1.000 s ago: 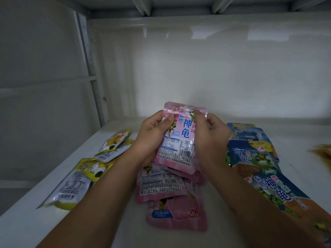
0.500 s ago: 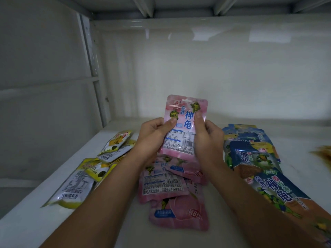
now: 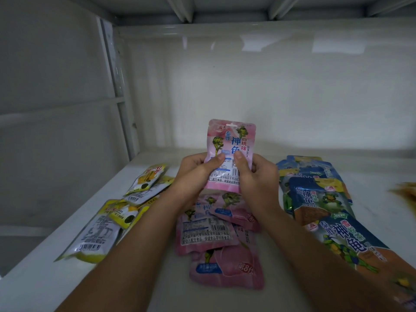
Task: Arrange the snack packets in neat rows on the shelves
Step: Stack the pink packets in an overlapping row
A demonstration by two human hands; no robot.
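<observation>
A pink snack packet stands upright in the air above the white shelf. My left hand grips its lower left side and my right hand grips its lower right side, both thumbs on the front. Under my hands lies a loose pile of pink packets. Yellow packets lie scattered to the left. To the right, blue and green packets lie in an overlapping row.
The shelf's white back wall rises behind the packets and a metal upright stands at the left. The underside of another shelf is close overhead. A blurred brown thing lies at the far right edge.
Both hands have raised the pink packet and slid down to its lower part, so more of its front shows. The piles on the shelf have not moved.
</observation>
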